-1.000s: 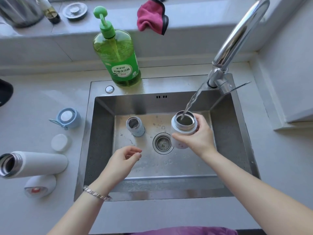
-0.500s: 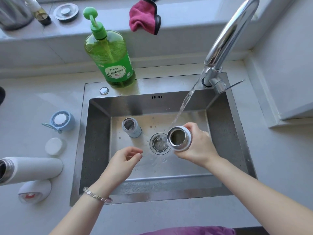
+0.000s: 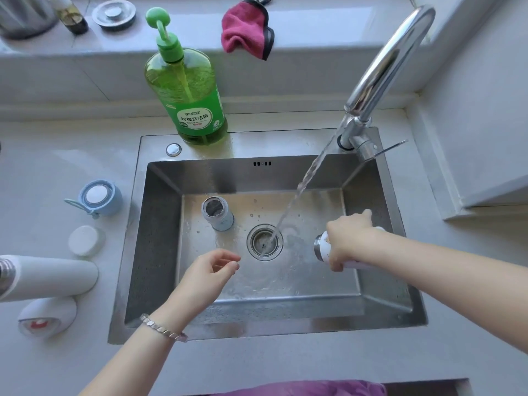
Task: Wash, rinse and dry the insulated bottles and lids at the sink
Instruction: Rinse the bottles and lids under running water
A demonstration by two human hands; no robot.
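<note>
The right hand (image 3: 347,238) reaches in from the right of the frame and grips the short white bottle (image 3: 322,247), fingers wrapped over its body. The bottle is tipped onto its side above the floor of the sink (image 3: 160,252), its steel mouth pointing left toward the drain (image 3: 264,242). It sits just right of the drain, and most of its body is hidden under the hand.

The left hand (image 3: 210,271) hovers over the sink at lower left of the drain, fingers loosely curled with nothing in them. It is well apart from the held bottle, with the drain between the two hands. A bracelet (image 3: 163,328) circles the left wrist.

Water (image 3: 297,192) runs from the faucet (image 3: 383,67) at upper right in a slanted stream that lands in the drain, passing left of the held bottle without touching it.

A small pale-blue bottle (image 3: 218,214) stands open-mouthed on the sink floor, up and left of the drain, above the left hand.

On the bench (image 3: 43,172) at the left of the frame are a blue lid (image 3: 98,197), a round white lid (image 3: 85,240), a tall white bottle (image 3: 48,277) lying on its side and, just below it, a white lid with a red mark (image 3: 47,317).

A green soap bottle (image 3: 185,90) stands on the sink's back rim, and a pink cloth (image 3: 247,28) lies on the ledge behind.
</note>
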